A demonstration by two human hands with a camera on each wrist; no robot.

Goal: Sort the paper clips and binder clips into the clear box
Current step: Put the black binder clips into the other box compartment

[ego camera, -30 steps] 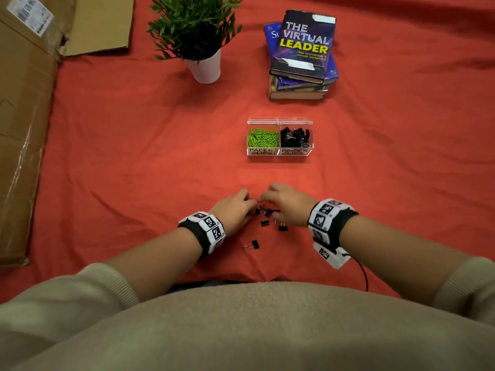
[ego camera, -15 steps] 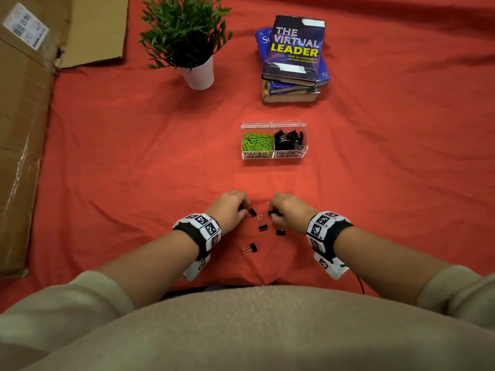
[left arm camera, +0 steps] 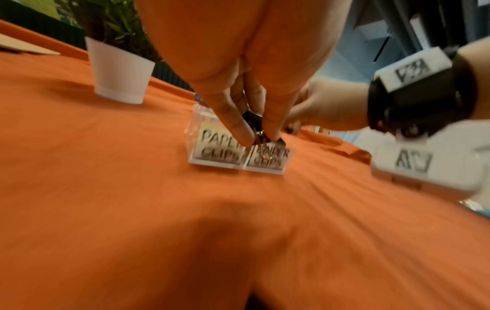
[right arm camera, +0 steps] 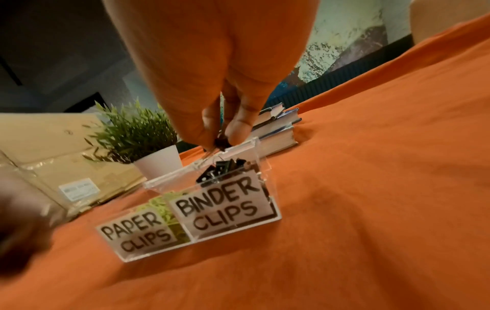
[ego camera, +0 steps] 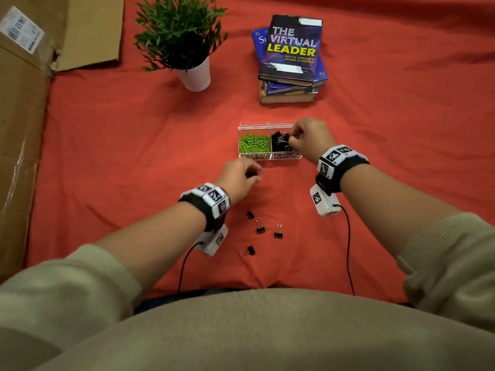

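A: From the head view, where do things stand around the clear box?

B: The right hand hangs over the box's binder-clip side, fingertips pinched together on a black binder clip right above the pile there. The left hand is just in front of the box, on the paper-clip side, fingers closed on another black clip whose wire handles point toward the box.

A: So which hand drops first?

B: The right, I'd judge: it is already above the right compartment, while the left has to go forward and to the right.

A: And what's left to sort?

B: Four loose binder clips on the red cloth, well in front of the box, nearer the left wrist. No loose paper clips that I can see; the green paper clips fill the left compartment.

A: The left wrist view?

B: Blurred, but thumb and finger squeeze the clip's black body, handles hanging down in front of the box's labels.

A: The right wrist view?

B: The fingertips clamp a clip over the back edge of the box, directly above the heap behind the BINDER CLIPS label. Two compartments, two labels. Behind the box are one potted plant and a stack of books.
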